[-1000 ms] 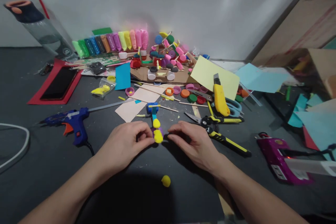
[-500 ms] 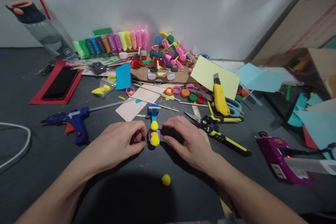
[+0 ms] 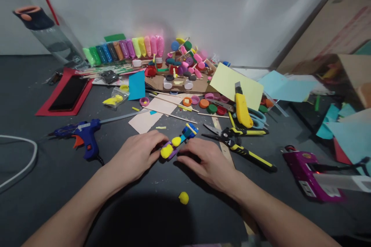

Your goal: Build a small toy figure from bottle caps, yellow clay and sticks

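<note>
Flanking, perhaps touching, one yellow-topped model (image 3: 176,141): two hands (image 3: 209,159)

craft workspace, dark table (image 3: 139,208), glue gun (image 3: 87,131), modelling clay packets (image 3: 124,49), coloured paper (image 3: 232,83)

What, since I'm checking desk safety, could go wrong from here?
The right hand could catch the open snips just beyond it. The left hand, close against the small model vehicle, might dent its yellow clay lumps. The loose yellow clay ball could roll away.
</note>
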`<state>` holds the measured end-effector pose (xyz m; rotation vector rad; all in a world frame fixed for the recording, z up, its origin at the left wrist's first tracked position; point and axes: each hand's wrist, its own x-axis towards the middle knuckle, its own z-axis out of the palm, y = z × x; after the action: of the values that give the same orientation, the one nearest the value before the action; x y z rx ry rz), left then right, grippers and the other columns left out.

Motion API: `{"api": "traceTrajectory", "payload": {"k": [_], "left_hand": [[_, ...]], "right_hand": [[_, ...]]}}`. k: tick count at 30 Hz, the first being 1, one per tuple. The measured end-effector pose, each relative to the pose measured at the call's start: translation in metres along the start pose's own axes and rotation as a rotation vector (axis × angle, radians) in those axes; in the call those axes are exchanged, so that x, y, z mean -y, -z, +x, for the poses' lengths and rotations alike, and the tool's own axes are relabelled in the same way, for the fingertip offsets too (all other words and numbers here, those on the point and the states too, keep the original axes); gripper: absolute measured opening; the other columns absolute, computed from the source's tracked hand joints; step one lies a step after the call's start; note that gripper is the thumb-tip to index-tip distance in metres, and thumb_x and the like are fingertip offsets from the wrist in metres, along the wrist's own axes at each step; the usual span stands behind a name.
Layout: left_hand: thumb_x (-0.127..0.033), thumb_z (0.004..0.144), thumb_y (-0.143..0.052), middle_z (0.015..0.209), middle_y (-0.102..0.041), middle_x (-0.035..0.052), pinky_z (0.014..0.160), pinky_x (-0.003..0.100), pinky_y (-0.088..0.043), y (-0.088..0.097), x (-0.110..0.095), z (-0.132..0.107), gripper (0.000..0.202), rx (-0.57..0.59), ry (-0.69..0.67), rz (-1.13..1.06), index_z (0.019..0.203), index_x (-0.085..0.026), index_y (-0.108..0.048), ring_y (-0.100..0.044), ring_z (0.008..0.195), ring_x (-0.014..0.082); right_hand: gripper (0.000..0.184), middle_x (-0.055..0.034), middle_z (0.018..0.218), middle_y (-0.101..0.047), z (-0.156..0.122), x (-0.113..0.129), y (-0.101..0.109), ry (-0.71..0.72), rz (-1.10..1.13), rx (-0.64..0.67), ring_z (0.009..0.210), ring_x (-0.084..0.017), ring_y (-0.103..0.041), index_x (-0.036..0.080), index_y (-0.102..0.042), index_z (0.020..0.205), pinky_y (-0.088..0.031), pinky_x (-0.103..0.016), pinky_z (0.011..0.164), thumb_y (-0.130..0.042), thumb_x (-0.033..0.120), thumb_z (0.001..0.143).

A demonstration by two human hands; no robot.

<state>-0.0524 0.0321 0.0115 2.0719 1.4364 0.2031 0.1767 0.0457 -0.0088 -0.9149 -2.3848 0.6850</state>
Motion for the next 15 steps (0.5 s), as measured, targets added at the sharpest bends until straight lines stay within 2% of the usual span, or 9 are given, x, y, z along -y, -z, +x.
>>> {"api": "traceTrajectory", "payload": {"k": [2,4,6,7,9,11,13,15], "left_hand": [[-0.019,0.095,-0.051,0.115,-0.071,0.0031,0.083,0.033,-0.047,0.003,0.001,-0.001,0.024,-0.001,0.007,-0.016,0.115,-0.025,-0.064,-0.067,0.102,0.0231],[-0.017,0.094,-0.052,0.117,-0.070,0.0027,0.085,0.034,-0.047,0.005,0.001,-0.003,0.029,0.021,0.008,-0.043,0.119,-0.026,-0.062,-0.066,0.104,0.0227],[-0.020,0.088,-0.062,0.120,-0.067,0.0033,0.089,0.035,-0.047,0.006,0.000,-0.005,0.037,0.046,-0.003,-0.059,0.124,-0.025,-0.059,-0.064,0.108,0.0243],[-0.023,0.084,-0.069,0.121,-0.066,0.0045,0.091,0.037,-0.047,0.005,-0.001,-0.006,0.043,0.044,-0.009,-0.058,0.126,-0.024,-0.058,-0.062,0.111,0.0261],[-0.030,0.075,-0.080,0.119,-0.065,0.0079,0.092,0.043,-0.046,-0.001,-0.003,-0.005,0.052,-0.016,-0.013,-0.054,0.121,-0.020,-0.059,-0.059,0.111,0.0306],[-0.032,0.072,-0.082,0.110,-0.064,0.0097,0.090,0.047,-0.046,-0.010,-0.005,-0.002,0.044,-0.107,-0.005,-0.068,0.108,-0.017,-0.061,-0.057,0.104,0.0326],[-0.027,0.077,-0.078,0.104,-0.064,0.0101,0.087,0.048,-0.046,-0.019,-0.007,0.001,0.029,-0.158,0.001,-0.095,0.098,-0.017,-0.061,-0.056,0.100,0.0320],[-0.021,0.081,-0.071,0.107,-0.064,0.0097,0.090,0.047,-0.046,-0.025,-0.008,0.004,0.020,-0.195,-0.008,-0.138,0.098,-0.018,-0.061,-0.056,0.103,0.0302]], "right_hand": [[0.016,0.0011,0.069,-0.066,-0.003,0.001,0.005,-0.001,0.005,-0.068,0.061,-0.011,-0.058,0.020,-0.067,0.081,-0.044,-0.024,0.059,-0.062,0.024,0.095],[0.018,0.0012,0.066,-0.062,-0.005,0.000,0.011,-0.024,0.005,-0.180,0.057,-0.011,-0.055,0.020,-0.065,0.080,-0.043,-0.025,0.058,-0.059,0.024,0.097],[0.007,-0.0019,0.078,-0.066,-0.004,-0.004,0.015,-0.076,0.002,-0.314,0.066,-0.014,-0.059,0.021,-0.065,0.095,-0.047,-0.028,0.064,-0.060,0.026,0.096],[0.014,-0.0047,0.090,-0.068,-0.003,-0.008,0.017,-0.110,0.006,-0.370,0.077,-0.016,-0.063,0.021,-0.063,0.108,-0.050,-0.030,0.071,-0.062,0.028,0.095],[0.043,-0.0104,0.115,-0.067,-0.001,-0.016,0.018,-0.166,0.028,-0.430,0.102,-0.022,-0.065,0.022,-0.052,0.130,-0.052,-0.038,0.087,-0.068,0.034,0.092],[0.056,-0.0124,0.126,-0.064,0.002,-0.023,0.017,-0.183,0.059,-0.423,0.116,-0.025,-0.063,0.023,-0.045,0.139,-0.052,-0.044,0.095,-0.068,0.038,0.091],[0.054,-0.0122,0.126,-0.065,0.003,-0.025,0.016,-0.173,0.071,-0.412,0.118,-0.026,-0.063,0.024,-0.045,0.140,-0.051,-0.045,0.098,-0.065,0.038,0.092],[0.047,-0.0118,0.124,-0.065,0.002,-0.022,0.016,-0.144,0.055,-0.416,0.117,-0.026,-0.062,0.024,-0.048,0.137,-0.050,-0.046,0.100,-0.064,0.034,0.093]]}}
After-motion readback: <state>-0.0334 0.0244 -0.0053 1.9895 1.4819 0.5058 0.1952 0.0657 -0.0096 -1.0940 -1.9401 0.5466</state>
